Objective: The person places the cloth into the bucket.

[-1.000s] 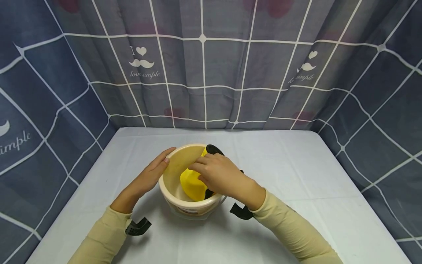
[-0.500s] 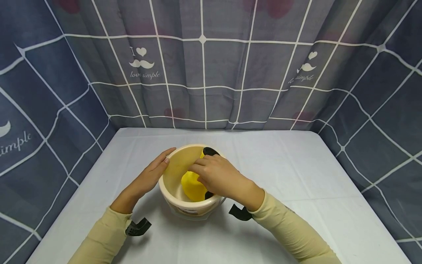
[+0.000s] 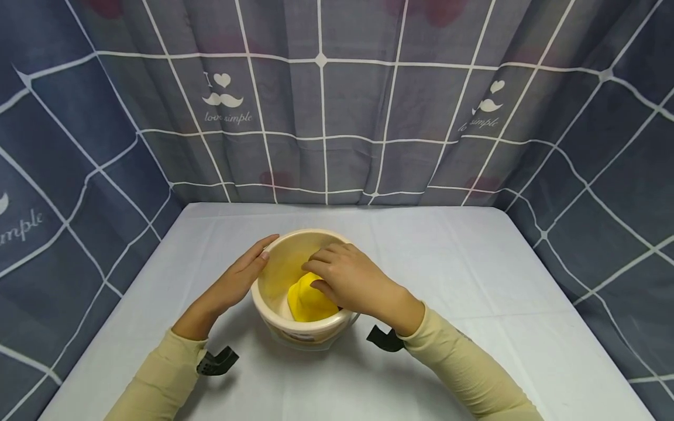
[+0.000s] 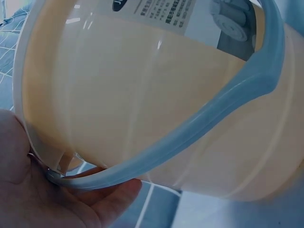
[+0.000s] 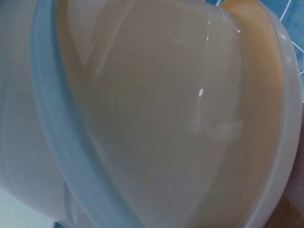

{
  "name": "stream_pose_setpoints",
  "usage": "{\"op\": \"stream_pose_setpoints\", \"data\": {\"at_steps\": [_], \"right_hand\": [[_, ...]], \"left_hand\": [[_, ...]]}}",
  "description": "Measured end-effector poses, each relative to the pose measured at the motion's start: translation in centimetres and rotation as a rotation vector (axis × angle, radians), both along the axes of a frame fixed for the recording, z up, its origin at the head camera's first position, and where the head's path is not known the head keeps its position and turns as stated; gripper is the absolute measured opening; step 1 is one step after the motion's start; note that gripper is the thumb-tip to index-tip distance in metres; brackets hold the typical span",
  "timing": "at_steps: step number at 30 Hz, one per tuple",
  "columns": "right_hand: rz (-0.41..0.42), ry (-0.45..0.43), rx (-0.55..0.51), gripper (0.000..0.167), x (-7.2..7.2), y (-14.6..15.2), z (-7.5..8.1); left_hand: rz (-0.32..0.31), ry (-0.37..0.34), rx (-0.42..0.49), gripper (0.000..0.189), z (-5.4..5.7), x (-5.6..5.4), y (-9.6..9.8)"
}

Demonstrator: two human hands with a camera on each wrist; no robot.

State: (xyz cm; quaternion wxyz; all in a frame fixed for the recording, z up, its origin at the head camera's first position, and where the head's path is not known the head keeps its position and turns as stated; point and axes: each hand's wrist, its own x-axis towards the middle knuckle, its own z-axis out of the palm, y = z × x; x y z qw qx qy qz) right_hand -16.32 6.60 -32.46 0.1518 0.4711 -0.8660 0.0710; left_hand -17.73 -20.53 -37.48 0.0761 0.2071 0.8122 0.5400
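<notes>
A round cream bucket (image 3: 268,316) stands on the table, its mouth facing up; its pale blue handle (image 4: 194,128) hangs down the side in the left wrist view. My left hand (image 3: 243,273) grips the bucket's left rim, thumb at the edge and fingers outside. Inside the bucket is a yellow, soft-looking thing (image 3: 308,301), bunched up. My right hand (image 3: 350,278) reaches over the right rim with curled fingers and holds this yellow thing, covering much of it. In the right wrist view the bucket's wall fills most of the picture, and a sliver of hand (image 5: 297,166) shows at the right edge.
A white cloth covers the table (image 3: 463,263). Dark grey-blue checked curtains (image 3: 358,105) enclose it at the back and both sides. Black straps (image 3: 218,361) stick out from the wrists. A printed label (image 4: 175,14) is on the bucket's wall.
The black parts of the yellow thing, which showed above and below my right hand, have sunk out of sight. My left hand and the bucket hold their place.
</notes>
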Motion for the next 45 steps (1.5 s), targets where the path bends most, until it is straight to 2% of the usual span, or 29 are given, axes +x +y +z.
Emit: {"op": "stream_pose_setpoints", "data": {"at_steps": [9, 24, 32, 45], "right_hand": [[0.007, 0.026, -0.044, 0.028, -0.2, 0.7, -0.3], [-0.002, -0.008, -0.13, 0.024, -1.0, 1.9, -0.2], [-0.047, -0.03, -0.124, 0.026, -1.0, 2.3, -0.6], [-0.135, -0.037, -0.154, 0.03, -1.0, 3.5, -0.5]], "left_hand": [[0.006, -0.004, -0.02, 0.054, 0.2, 0.1, 0.0], [0.012, 0.021, -0.041, 0.055, 0.6, 0.0, -0.4], [0.03, 0.013, -0.034, 0.055, 0.7, 0.1, -0.5], [0.052, 0.065, -0.085, 0.053, 1.0, 0.1, -1.0]]}}
